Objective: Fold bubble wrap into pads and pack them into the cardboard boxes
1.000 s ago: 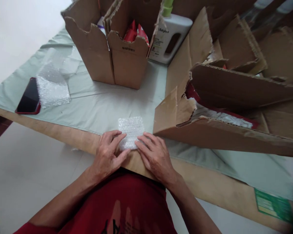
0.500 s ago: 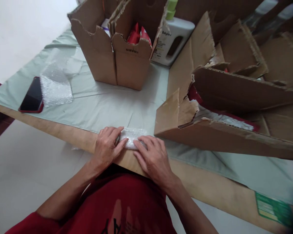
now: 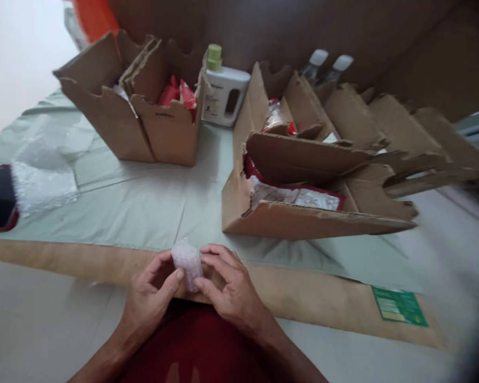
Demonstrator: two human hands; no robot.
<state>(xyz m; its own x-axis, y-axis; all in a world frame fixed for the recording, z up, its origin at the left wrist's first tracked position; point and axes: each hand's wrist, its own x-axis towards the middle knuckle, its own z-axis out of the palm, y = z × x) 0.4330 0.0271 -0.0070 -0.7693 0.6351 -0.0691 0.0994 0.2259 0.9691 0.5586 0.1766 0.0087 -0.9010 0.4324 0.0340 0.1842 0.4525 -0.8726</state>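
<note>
A small bubble-wrapped roll (image 3: 188, 265) stands nearly upright between my hands at the table's front edge. From the left, my left hand (image 3: 154, 287) grips it with thumb and fingers. My right hand (image 3: 229, 282) holds its other side, thumb low on the wrap and fingers curved near its top. Whatever lies inside the wrap cannot be made out. Farther left on the cloth lies a loose sheet of bubble wrap (image 3: 43, 181), touching a dark phone (image 3: 0, 202) with a red edge.
Cardboard bins (image 3: 167, 138) with red packets stand at the back left. A white bottle (image 3: 223, 98) with a green cap is beside them. A larger divided cardboard box (image 3: 295, 221) fills the right, with two white-capped bottles (image 3: 318, 57) behind. A green card (image 3: 399, 306) lies front right.
The bubble-wrapped roll was lying flat under both hands; now it is tipped up on end between them. The camera view has shifted, showing more of the right side.
</note>
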